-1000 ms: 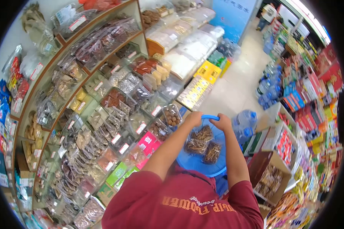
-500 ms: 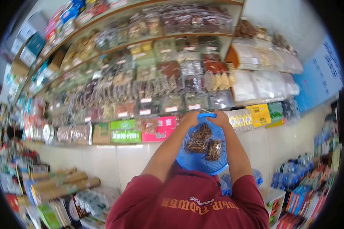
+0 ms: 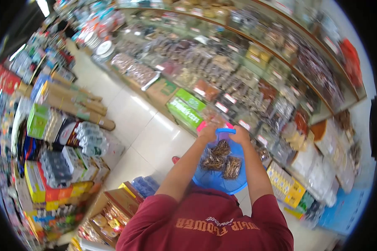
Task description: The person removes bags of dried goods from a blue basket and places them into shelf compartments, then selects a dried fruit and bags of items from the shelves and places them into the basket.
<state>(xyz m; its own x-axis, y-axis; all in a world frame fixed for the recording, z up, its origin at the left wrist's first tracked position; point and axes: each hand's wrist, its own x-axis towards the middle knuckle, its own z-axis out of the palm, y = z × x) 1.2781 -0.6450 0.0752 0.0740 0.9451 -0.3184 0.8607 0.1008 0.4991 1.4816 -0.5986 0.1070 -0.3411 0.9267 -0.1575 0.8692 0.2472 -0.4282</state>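
Note:
In front of my body I hold a blue plastic basket (image 3: pixel 209 179) with both hands at its far edge. My left hand (image 3: pixel 208 132) is closed on the left end of the raised blue handle, and my right hand (image 3: pixel 240 134) is closed on the right end. Inside the basket lie clear packs of brown, stick-like dried goods: an upper pack (image 3: pixel 222 148), one at the left (image 3: pixel 213 162) and a squarer one at the right (image 3: pixel 232 167). My fingertips are small and partly hidden around the handle.
Beyond my hands run shelves of bagged dried goods (image 3: pixel 222 71), with a green box (image 3: pixel 186 108) along the bottom edge. To the left are cardboard rolls (image 3: pixel 77 104), bottled water packs (image 3: pixel 90 138) and an open carton (image 3: pixel 113 209). Pale floor tiles (image 3: pixel 151 138) lie between.
My view and body have turned left, so the shelves now run diagonally and the left-hand stacks have come closer. The basket and its packs stay in both my hands.

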